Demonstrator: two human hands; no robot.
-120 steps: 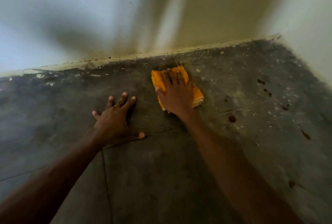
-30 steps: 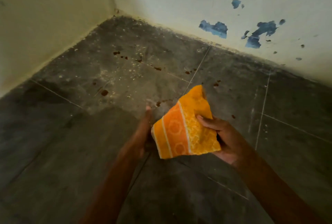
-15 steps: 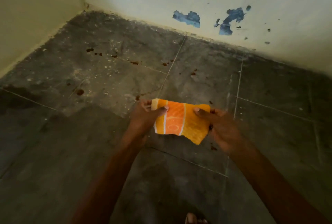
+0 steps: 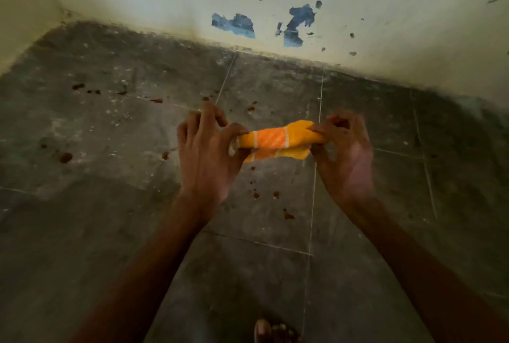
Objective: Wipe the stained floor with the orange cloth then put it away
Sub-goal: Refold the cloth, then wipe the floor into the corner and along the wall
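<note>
1. Biggest thing here is the dark grey tiled floor (image 4: pixel 104 232). It's dusty and scuffed, with pale grout lines crossing it and a grimy dark band where it meets the walls.
2. Along the far side runs a pale cream painted wall (image 4: pixel 399 12). It meets a second, yellower wall (image 4: pixel 19 12) in the corner at upper left.
3. Two bare forearms come in from the bottom, with both hands held up above the floor.
4. The left hand (image 4: pixel 205 155) has its thumb and fingers curled in, pinching the left end of the cloth.
5. The right hand (image 4: pixel 344 155) does the same on the right end, with thumb and fingertips clamped on the fabric and the palm turned up toward the camera.
6. The orange and yellow patterned cloth with pale stripes (image 4: pixel 275 140) is bunched into a short roll. It's pulled sideways between the two hands, in the air over the middle tiles and not touching the floor.
7. The far wall has ragged blue patches (image 4: pixel 234 24) where the paint has flaked.
8. A foot (image 4: pixel 272 331) pokes in at the bottom edge, too dark to make out much.
9. Reddish-brown spots (image 4: pixel 66 157) dot the floor, some off to the left and a cluster right below the cloth.
</note>
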